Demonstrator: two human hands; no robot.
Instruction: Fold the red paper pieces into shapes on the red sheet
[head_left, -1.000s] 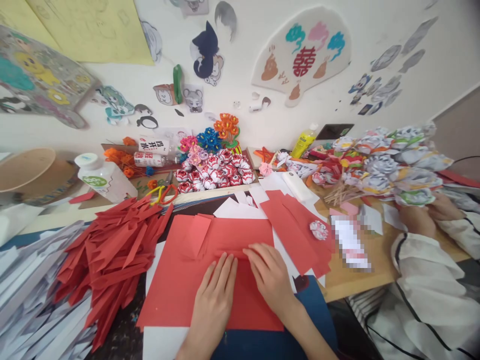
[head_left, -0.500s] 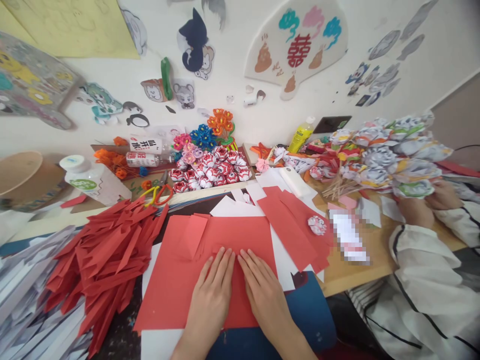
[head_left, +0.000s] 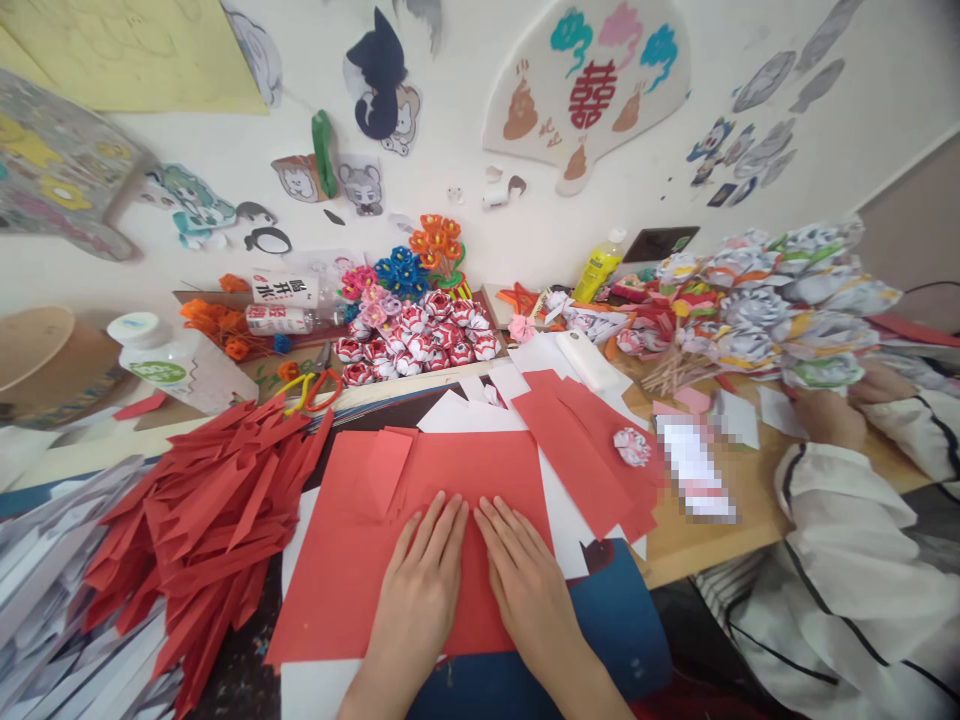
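Observation:
My left hand (head_left: 426,560) and my right hand (head_left: 521,555) lie palm down, side by side, on a large red paper sheet (head_left: 330,560). Their fingers are stretched forward, with a narrow strip of red between the fingertips; neither hand grasps anything. Smaller red paper pieces (head_left: 390,470) rest on the sheet beyond my left hand. White paper (head_left: 319,690) sticks out from beneath it. More red paper strips (head_left: 570,450) overlap at the right, with a red-and-white paper flower (head_left: 631,447) on them. What is under my palms is hidden.
Folded red strips (head_left: 217,520) and white strips (head_left: 60,580) are heaped at the left. Behind stand scissors (head_left: 313,390), a white-capped bottle (head_left: 180,365) and red-and-white flowers (head_left: 420,340). At the right, another person's sleeves (head_left: 832,500) are near paper bouquets (head_left: 795,300).
The whole view has shifted slightly left. My hands remain flat on the red sheet in nearly the same pose.

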